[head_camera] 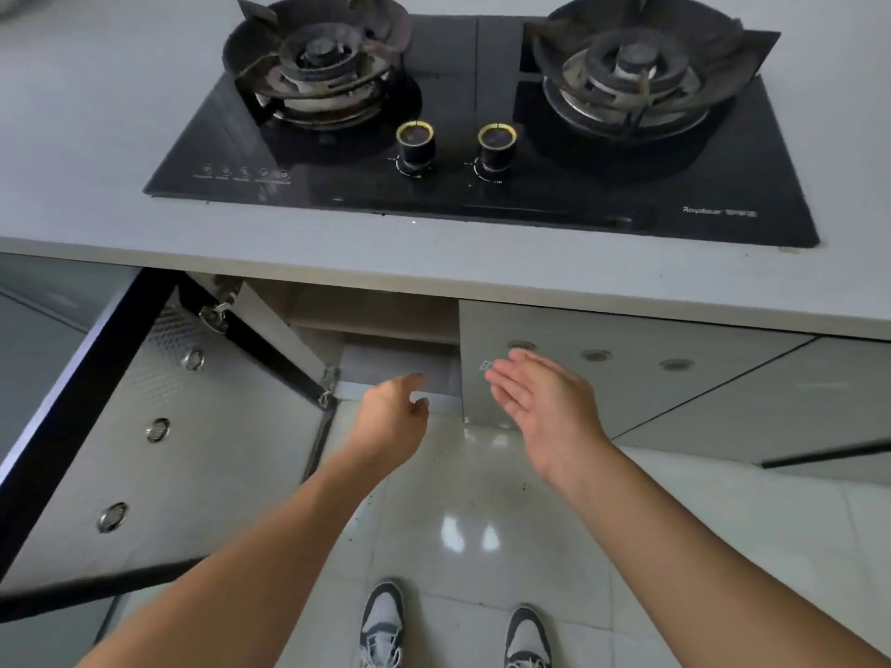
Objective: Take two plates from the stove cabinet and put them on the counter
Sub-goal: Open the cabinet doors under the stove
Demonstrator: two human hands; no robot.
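Plates: none visible yet, presumably deeper in cabinet under stove. Left door (159,426) swung wide for access. Left hand (393,412) reaches toward opening, fingers loosely curled, empty. Right hand (542,402) spread flat, empty, w/ closed door (627,373) behind. Hob (482,195) logo blurry, maybe "Royalstar".

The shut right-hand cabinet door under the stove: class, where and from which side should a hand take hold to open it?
Probably the bare left edge of the right door, reached from the open bay beside it. No handle shows, and that edge stands exposed. The open right hand is nearest; the left hand is at the bay.
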